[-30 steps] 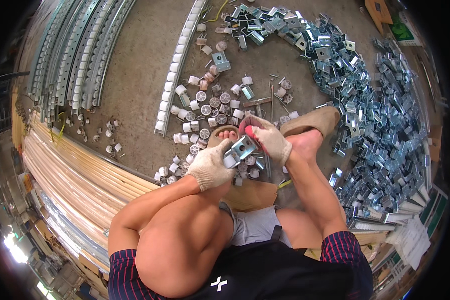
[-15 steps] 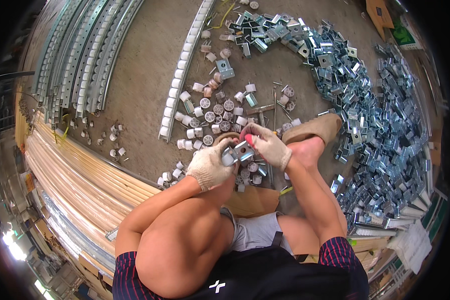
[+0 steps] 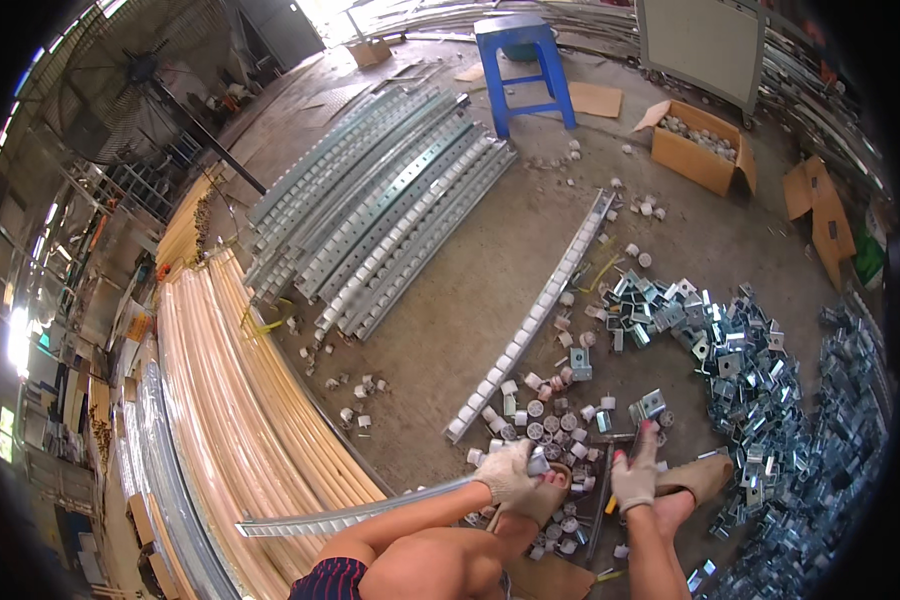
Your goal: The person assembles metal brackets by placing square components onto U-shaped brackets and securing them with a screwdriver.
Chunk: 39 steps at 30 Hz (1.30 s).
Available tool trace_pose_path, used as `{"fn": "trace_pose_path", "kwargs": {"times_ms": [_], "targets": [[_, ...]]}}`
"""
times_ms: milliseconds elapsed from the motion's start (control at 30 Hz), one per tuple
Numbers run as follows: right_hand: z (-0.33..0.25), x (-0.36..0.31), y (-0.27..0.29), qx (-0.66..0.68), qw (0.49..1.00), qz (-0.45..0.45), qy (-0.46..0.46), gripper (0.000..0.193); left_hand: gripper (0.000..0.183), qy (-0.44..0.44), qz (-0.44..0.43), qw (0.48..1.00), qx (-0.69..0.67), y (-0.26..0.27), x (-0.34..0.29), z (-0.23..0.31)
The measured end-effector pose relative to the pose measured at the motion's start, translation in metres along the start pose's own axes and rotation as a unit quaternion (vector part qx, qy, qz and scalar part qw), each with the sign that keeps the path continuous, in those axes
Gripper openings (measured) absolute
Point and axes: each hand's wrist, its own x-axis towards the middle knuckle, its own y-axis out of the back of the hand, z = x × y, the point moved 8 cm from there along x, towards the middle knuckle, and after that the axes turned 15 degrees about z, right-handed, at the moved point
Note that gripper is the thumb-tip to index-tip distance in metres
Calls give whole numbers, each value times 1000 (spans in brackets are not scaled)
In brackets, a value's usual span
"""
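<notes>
My left hand [image 3: 505,473], in a pale knit glove, is closed around a small shiny metal bracket [image 3: 538,463] above my sandalled foot. My gloved right hand [image 3: 634,482], its fingertips red, has thumb and forefinger apart. Just beyond that forefinger is a square metal bracket with a hole [image 3: 648,405]; whether the finger touches it is unclear. A yellow handle [image 3: 610,504] shows beside the right wrist. Small white rollers [image 3: 550,430] lie on the floor between and beyond my hands, with another bracket [image 3: 580,363] farther off.
Loose metal brackets [image 3: 745,380] spread in a heap at right. A roller-filled rail [image 3: 530,325] lies ahead, more rails [image 3: 380,200] are stacked at far left, and long wrapped tubes [image 3: 240,400] run along the left. A blue stool [image 3: 500,85] and a roller carton [image 3: 685,165] stand beyond.
The view has tilted up and left. My hands, earlier together on a bracket, are now apart; the right has moved away to the right, and a bracket now appears beyond its fingertips.
</notes>
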Motion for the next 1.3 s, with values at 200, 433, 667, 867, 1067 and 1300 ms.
{"fn": "trace_pose_path", "kwargs": {"times_ms": [200, 433, 667, 867, 1067, 1300], "targets": [[5, -74, -23, -313, 913, -254, -62, 40, 63, 100, 63, 989, 87, -8, -5, -16], [38, -52, -41, -395, 868, -288, -85, 37, 78, 122, -31, 989, 74, -53, 15, -41], [-19, -63, -8, -33, 964, -227, -136, 33, 77, 99, -69, 991, 53, -49, 15, -63], [-104, -75, 8, 39, 945, -320, -51, 43, 71, 78, -32, 994, 64, -26, 10, -39], [-123, -73, 18, -1, 964, -260, 58, 48, 69, 104, -45, 992, 52, -32, 7, -39], [-148, -68, 50, 129, 974, -140, 120, 52, 64, 101, -25, 994, 42, -17, 9, -26]]}}
